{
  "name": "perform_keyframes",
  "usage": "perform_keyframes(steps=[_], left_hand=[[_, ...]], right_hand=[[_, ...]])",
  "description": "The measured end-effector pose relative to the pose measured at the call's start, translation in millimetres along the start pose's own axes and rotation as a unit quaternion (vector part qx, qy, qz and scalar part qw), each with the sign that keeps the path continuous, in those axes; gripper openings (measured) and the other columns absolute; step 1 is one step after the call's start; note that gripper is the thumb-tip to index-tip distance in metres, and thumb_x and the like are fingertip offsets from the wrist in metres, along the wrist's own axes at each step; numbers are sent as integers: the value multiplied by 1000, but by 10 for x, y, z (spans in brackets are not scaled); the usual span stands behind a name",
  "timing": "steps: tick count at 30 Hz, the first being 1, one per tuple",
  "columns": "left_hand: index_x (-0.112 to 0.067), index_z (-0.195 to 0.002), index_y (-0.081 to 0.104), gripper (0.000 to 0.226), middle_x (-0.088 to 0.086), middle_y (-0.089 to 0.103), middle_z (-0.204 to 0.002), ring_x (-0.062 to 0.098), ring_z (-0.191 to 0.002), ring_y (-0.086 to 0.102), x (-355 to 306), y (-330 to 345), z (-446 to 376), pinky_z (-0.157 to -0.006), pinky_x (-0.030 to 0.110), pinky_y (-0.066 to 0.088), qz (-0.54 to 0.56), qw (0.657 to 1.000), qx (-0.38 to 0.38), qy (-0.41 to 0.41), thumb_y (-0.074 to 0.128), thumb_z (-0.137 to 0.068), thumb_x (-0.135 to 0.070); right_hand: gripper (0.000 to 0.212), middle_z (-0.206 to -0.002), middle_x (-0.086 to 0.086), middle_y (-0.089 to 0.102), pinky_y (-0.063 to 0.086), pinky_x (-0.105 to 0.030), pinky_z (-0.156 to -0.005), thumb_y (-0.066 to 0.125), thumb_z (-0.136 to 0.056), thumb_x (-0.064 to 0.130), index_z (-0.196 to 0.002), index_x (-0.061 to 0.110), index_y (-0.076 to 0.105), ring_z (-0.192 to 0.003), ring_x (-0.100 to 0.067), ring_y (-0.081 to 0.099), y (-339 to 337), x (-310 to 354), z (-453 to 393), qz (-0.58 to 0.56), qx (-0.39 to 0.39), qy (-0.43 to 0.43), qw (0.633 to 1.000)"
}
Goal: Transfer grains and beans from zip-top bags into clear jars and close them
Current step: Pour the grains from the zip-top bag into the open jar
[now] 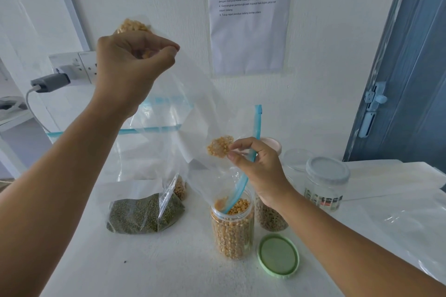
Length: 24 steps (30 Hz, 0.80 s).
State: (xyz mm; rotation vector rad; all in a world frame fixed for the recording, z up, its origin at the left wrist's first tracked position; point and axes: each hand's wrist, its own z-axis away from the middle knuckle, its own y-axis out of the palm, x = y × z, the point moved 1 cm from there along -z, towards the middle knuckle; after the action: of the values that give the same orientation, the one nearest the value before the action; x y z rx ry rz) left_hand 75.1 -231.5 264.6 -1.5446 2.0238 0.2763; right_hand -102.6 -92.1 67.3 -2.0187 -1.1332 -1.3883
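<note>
Both forearms are bare up to the frame's edge (no sleeve shows), and the left hand (135, 60) and right hand (258, 164) wear no gloves, rings or watch.

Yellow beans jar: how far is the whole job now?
Done: the yellow beans jar is nearly full. In hand: left hand and right hand tip the bag, with a few beans left. Remaining: fit the green lid, transfer the green beans bag.

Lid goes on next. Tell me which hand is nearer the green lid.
Right. The right hand pinches the bag just above and behind the green lid; the left hand holds the bag's bottom high up, far left.
</note>
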Motion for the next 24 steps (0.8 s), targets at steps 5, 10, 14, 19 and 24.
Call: perform_keyframes(steps=[5,10,14,19,24], left_hand=[[-29,-90,81,16,-18,77,-77,12,-77,60,20,-9,10,-77,26,54,7,1000,-2,-4,79,-85,-14],[-40,-83,83,23,-13,79,-80,15,-79,63,50,-54,15,-79,29,55,11,1000,-3,-2,80,-84,-17],[-41,-83,83,25,-16,79,-82,11,-81,66,44,-81,20,-81,28,57,6,1000,-3,3,80,-84,-16],[-40,-82,83,25,-16,78,-79,11,-79,64,-1,-74,12,-80,29,56,13,1000,-3,6,80,-85,-16],[-42,-82,83,27,-16,78,-79,11,-79,64,-3,-75,10,-79,28,55,17,1000,-3,6,80,-84,-15]], right_hand=[[21,-120,24,71,48,-32,-112,75,-93,13,-100,32,81,-125,-1,60,13,56,-15,7,35,10,999],[12,-102,10,78,55,-35,-103,78,-91,12,-101,18,80,-107,-14,71,26,76,-22,0,6,-5,1000],[9,-95,7,78,57,-30,-96,80,-88,12,-96,15,80,-100,-16,72,42,60,-10,-10,-11,-22,1000],[9,-95,1,78,58,-31,-93,79,-90,9,-94,16,80,-99,-18,72,8,78,-45,-14,-32,-34,999],[13,-89,4,75,54,-25,-86,80,-89,9,-89,23,78,-91,-14,69,7,98,-65,-9,-38,-36,999]])
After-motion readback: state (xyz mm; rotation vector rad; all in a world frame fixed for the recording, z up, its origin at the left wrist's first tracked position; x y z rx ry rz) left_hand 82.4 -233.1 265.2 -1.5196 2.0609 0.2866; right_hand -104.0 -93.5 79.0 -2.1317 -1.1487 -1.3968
